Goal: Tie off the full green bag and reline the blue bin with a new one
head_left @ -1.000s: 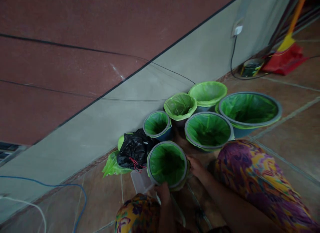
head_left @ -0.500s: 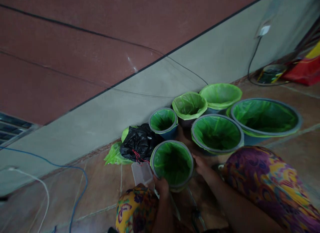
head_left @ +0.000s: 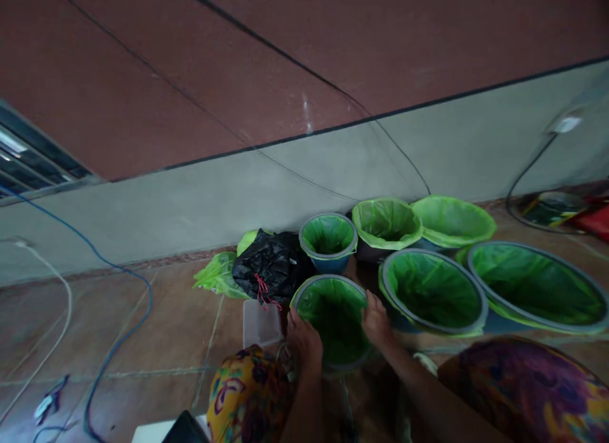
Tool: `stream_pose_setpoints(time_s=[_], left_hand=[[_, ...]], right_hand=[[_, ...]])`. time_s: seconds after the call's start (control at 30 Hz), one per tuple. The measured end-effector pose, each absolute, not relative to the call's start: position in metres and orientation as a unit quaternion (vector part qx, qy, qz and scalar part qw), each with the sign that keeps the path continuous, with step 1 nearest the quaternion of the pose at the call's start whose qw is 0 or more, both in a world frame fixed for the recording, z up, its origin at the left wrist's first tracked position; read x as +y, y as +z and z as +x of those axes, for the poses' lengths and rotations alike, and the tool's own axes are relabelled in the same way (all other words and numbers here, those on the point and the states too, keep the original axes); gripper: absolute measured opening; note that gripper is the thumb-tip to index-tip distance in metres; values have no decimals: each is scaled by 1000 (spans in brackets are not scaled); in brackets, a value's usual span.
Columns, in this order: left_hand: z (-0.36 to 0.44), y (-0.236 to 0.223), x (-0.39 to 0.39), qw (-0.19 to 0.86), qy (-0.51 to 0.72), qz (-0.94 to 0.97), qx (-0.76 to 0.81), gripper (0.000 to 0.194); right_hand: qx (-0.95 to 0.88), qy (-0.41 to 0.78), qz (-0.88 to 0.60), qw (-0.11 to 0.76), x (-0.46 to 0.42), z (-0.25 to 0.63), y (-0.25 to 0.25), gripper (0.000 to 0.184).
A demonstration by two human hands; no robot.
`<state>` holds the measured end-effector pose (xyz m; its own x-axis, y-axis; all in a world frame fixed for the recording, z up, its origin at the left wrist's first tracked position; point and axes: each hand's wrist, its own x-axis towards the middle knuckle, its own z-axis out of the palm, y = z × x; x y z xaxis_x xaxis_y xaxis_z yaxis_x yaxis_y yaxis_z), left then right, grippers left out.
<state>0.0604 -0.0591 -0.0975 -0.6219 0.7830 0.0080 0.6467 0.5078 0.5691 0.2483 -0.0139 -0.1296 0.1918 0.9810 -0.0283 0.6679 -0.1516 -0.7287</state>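
A small round bin with a grey rim and a green plastic liner stands on the floor right in front of me. My left hand grips its near left rim with fingers curled over the edge. My right hand holds the right rim, fingers closed on it. My patterned clothing covers both knees below the hands.
Several more green-lined bins cluster to the right and behind, along the grey wall. A tied black bag lies on green bags at the left. A clear plastic box sits beside it. Blue and white cables trail over the tiled floor at left.
The view has swung to the left and levelled. Both hands have shifted up along the rim of the near bin, which sits a little closer to me.
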Motion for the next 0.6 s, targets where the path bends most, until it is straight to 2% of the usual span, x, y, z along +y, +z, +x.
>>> stream_pose_setpoints(time_s=[0.2,0.4,0.53,0.6], left_hand=[[56,-107,-48,174,227,401,870,68],[56,-108,-52,212,221,354,884,73],[36,-94,-25,234,272,421,833,71],[22,-75,2,303,244,463,796,65]], right_hand=[[-588,270,-727,229,-26,252,-145,78],[-561,289,-751,197,-24,250,-139,76],[-508,326,-756,251,-28,243,-147,73],[-469,365,-745,303,-37,240,-156,71]])
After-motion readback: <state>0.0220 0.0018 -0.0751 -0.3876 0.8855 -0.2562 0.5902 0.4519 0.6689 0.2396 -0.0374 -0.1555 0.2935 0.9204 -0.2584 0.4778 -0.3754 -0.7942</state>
